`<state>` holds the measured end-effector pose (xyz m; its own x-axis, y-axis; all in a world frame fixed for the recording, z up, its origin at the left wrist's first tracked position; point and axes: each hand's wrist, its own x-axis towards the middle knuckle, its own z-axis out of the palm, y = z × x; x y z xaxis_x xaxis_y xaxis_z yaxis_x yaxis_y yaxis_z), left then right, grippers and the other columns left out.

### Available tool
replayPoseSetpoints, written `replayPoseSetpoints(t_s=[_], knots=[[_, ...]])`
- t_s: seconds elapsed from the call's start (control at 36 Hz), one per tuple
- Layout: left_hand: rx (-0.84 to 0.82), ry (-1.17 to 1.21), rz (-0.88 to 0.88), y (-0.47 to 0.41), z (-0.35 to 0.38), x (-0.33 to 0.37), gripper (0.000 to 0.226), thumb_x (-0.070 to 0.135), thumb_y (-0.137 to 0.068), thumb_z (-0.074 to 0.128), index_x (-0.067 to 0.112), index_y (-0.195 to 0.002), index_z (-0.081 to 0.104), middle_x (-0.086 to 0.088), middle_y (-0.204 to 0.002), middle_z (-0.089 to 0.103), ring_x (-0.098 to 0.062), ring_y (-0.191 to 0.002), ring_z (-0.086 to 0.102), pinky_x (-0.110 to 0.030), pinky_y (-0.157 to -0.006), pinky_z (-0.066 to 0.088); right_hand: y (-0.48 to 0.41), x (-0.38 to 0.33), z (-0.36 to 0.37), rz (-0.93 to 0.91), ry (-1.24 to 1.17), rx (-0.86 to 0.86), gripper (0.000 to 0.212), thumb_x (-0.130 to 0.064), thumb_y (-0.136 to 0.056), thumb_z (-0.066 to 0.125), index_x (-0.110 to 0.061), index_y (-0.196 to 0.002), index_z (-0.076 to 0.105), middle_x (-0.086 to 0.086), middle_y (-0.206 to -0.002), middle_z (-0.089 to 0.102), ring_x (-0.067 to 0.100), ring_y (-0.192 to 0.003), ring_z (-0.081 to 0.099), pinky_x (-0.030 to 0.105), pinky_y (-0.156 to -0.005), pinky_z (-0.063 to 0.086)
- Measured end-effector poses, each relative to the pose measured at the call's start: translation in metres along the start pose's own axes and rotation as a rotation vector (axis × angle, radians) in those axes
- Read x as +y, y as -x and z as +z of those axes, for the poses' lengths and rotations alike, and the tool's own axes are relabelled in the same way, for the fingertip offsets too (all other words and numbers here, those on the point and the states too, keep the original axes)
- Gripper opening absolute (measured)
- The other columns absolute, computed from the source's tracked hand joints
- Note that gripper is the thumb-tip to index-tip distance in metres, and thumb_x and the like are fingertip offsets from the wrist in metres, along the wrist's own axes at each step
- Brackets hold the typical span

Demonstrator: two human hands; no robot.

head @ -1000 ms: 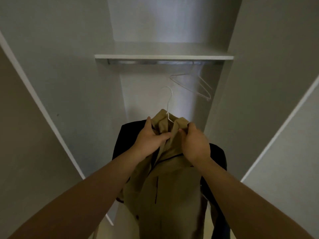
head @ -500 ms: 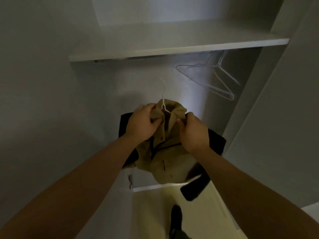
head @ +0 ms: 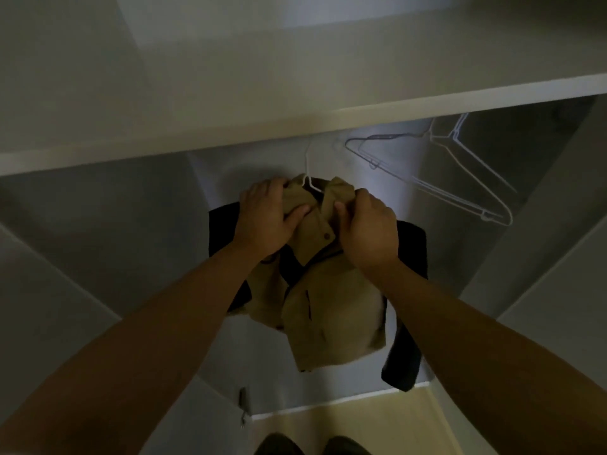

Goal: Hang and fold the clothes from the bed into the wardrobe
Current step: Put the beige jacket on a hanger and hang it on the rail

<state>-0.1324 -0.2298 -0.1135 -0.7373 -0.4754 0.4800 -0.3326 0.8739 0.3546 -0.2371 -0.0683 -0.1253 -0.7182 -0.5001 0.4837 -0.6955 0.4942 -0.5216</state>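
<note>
Dim interior, pale glow on back wall, soft motion blur, wide-angle edge distortion

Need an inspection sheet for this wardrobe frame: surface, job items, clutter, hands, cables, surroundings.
Surface: white shelf spans above the hanging space; rail beneath hidden.
Job's things: tan jacket on a white wire hanger, hook up at the shelf edge; cannot tell if it is on a rail. Dark garment shows behind it.
Clutter: empty wire hangers hang at right.
Grippers: left hand and right hand each grip the jacket's collar, fingers curled.
Cables: nothing seen.
Surroundings: wardrobe walls, pale floor, the person's shoes at bottom edge.
</note>
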Motion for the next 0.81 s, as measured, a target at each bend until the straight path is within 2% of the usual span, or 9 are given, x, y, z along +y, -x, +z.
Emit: replayPoseSetpoints(t_s=[0.17, 0.28, 0.42, 0.5, 0.56, 0.61, 0.69, 0.81], knots=[[0.175, -0.039, 0.137, -0.043, 0.049, -0.032, 0.062, 0.059, -0.088, 0.057, 0.010, -0.127, 0.055, -0.011, -0.116, 0.064, -0.031, -0.105, 0.057, -0.043, -0.094, 0.040, -0.036, 0.030, 0.053, -0.096, 0.009, 0.218, 0.030, -0.034, -0.101, 0.050, -0.009, -0.085, 0.051, 0.011, -0.080, 0.059, 0.032, -0.073, 0.056, 0.037, -0.069, 0.035], [0.308, -0.050, 0.239, -0.071, 0.081, -0.056, 0.063, 0.056, -0.088, 0.063, 0.006, -0.125, 0.057, -0.015, -0.116, 0.063, -0.034, -0.106, 0.058, -0.043, -0.096, 0.040, -0.062, 0.046, 0.088, -0.181, 0.036, 0.425, 0.031, -0.035, -0.099, 0.054, -0.009, -0.082, 0.052, 0.013, -0.076, 0.060, 0.034, -0.070, 0.056, 0.037, -0.066, 0.035], [0.526, -0.034, 0.321, -0.104, 0.105, -0.082, 0.073, 0.063, -0.086, 0.056, 0.004, -0.127, 0.054, -0.017, -0.119, 0.062, -0.034, -0.109, 0.057, -0.042, -0.098, 0.039, -0.099, 0.056, 0.118, -0.317, 0.143, 0.647, 0.032, -0.041, -0.101, 0.046, -0.013, -0.089, 0.054, 0.009, -0.083, 0.062, 0.031, -0.079, 0.058, 0.037, -0.070, 0.033], [0.615, -0.025, 0.357, -0.119, 0.111, -0.092, 0.072, 0.064, -0.087, 0.058, 0.008, -0.131, 0.049, -0.013, -0.123, 0.058, -0.030, -0.111, 0.053, -0.034, -0.096, 0.033, -0.115, 0.053, 0.123, -0.381, 0.221, 0.757, 0.034, -0.044, -0.100, 0.042, -0.014, -0.098, 0.056, 0.008, -0.089, 0.064, 0.032, -0.082, 0.059, 0.040, -0.070, 0.037], [0.656, -0.051, 0.382, -0.126, 0.112, -0.096, 0.072, 0.064, -0.088, 0.056, 0.009, -0.133, 0.046, -0.012, -0.124, 0.056, -0.029, -0.113, 0.051, -0.031, -0.094, 0.028, -0.124, 0.049, 0.121, -0.426, 0.251, 0.799, 0.033, -0.045, -0.099, 0.042, -0.015, -0.100, 0.056, 0.009, -0.090, 0.064, 0.033, -0.083, 0.060, 0.038, -0.067, 0.034], [0.670, -0.052, 0.376, -0.133, 0.112, -0.098, 0.074, 0.065, -0.088, 0.055, 0.010, -0.137, 0.043, -0.012, -0.128, 0.055, -0.030, -0.117, 0.050, -0.034, -0.098, 0.030, -0.132, 0.045, 0.116, -0.448, 0.276, 0.812, 0.031, -0.045, -0.099, 0.040, -0.017, -0.098, 0.054, 0.009, -0.089, 0.064, 0.033, -0.081, 0.060, 0.037, -0.066, 0.031], [0.629, -0.025, 0.357, -0.140, 0.113, -0.096, 0.075, 0.064, -0.090, 0.054, 0.010, -0.140, 0.041, -0.013, -0.132, 0.053, -0.031, -0.122, 0.048, -0.040, -0.104, 0.033, -0.141, 0.043, 0.111, -0.441, 0.287, 0.779, 0.029, -0.046, -0.098, 0.040, -0.019, -0.099, 0.052, 0.009, -0.089, 0.065, 0.034, -0.081, 0.060, 0.037, -0.067, 0.029], [0.589, -0.008, 0.341, -0.142, 0.124, -0.099, 0.074, 0.065, -0.090, 0.051, 0.011, -0.139, 0.043, -0.012, -0.133, 0.053, -0.030, -0.122, 0.048, -0.037, -0.103, 0.032, -0.141, 0.045, 0.116, -0.428, 0.317, 0.743, 0.028, -0.045, -0.098, 0.043, -0.018, -0.100, 0.052, 0.012, -0.092, 0.065, 0.036, -0.086, 0.060, 0.038, -0.068, 0.028]])
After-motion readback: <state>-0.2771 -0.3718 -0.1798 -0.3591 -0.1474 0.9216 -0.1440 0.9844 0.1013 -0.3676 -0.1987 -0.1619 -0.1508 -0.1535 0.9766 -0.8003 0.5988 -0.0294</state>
